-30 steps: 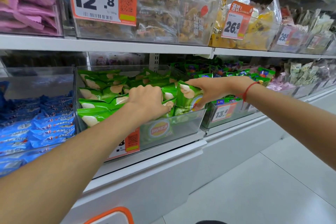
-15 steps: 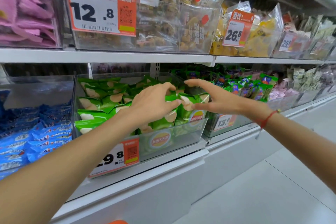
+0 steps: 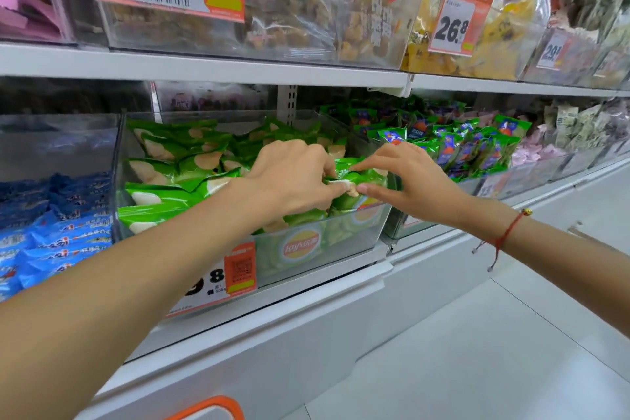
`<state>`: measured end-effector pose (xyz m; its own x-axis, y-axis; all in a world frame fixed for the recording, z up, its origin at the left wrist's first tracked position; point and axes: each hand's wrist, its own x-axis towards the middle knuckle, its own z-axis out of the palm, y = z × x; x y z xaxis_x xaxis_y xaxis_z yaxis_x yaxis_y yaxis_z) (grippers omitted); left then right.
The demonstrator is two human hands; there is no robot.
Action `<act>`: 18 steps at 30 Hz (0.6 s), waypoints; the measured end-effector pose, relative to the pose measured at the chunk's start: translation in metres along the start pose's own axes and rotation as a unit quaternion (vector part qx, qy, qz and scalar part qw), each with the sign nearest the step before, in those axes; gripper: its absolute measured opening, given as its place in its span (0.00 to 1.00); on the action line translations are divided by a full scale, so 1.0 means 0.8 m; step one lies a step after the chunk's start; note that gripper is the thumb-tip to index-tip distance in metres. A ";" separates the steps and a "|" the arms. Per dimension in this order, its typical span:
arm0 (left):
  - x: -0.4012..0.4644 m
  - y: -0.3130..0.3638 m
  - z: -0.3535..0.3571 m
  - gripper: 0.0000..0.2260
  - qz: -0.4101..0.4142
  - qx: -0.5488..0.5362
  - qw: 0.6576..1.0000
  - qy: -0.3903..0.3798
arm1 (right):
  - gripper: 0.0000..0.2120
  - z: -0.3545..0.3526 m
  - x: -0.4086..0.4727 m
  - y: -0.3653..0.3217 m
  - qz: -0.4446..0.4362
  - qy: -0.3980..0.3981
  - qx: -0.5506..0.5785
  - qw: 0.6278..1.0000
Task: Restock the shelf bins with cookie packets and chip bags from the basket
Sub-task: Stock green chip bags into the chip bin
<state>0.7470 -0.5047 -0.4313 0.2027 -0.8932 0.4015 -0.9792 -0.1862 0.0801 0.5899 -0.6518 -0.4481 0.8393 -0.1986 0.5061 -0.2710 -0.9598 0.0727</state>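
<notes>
Both hands are at the front right corner of the clear plastic shelf bin (image 3: pixel 371 232), working one small green crinkly chip bag (image 3: pixel 354 177) that sits on top of the pile. The left hand (image 3: pixel 293 177) has its fingers curled round the bag's left end, while the right hand (image 3: pixel 409 181) pinches the right end with spread fingers. The bag's long axis looks to run left-right between them, so it's probably a push down and back into the bin next.
</notes>
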 end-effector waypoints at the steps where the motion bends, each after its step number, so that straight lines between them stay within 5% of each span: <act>1: 0.003 0.000 0.003 0.17 -0.004 0.006 1.000 -0.002 | 0.22 0.003 0.005 0.001 0.006 -0.014 -0.002 1.000; 6: 0.015 0.015 0.001 0.12 0.001 0.030 0.999 -0.019 | 0.23 0.013 -0.007 0.005 0.041 -0.034 0.039 0.998; 11: 0.010 0.009 0.004 0.10 0.021 0.045 0.997 -0.059 | 0.21 0.014 -0.012 -0.002 0.002 -0.046 -0.036 0.998; 18: 0.001 0.013 -0.002 0.14 0.002 0.063 0.994 -0.086 | 0.33 0.013 -0.021 -0.010 -0.009 -0.121 -0.076 0.990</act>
<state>0.7372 -0.5064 -0.4291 0.2070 -0.9488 0.2387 -0.9741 -0.2227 -0.0403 0.5833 -0.6427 -0.4662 0.9281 -0.2401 0.2845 -0.3066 -0.9265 0.2182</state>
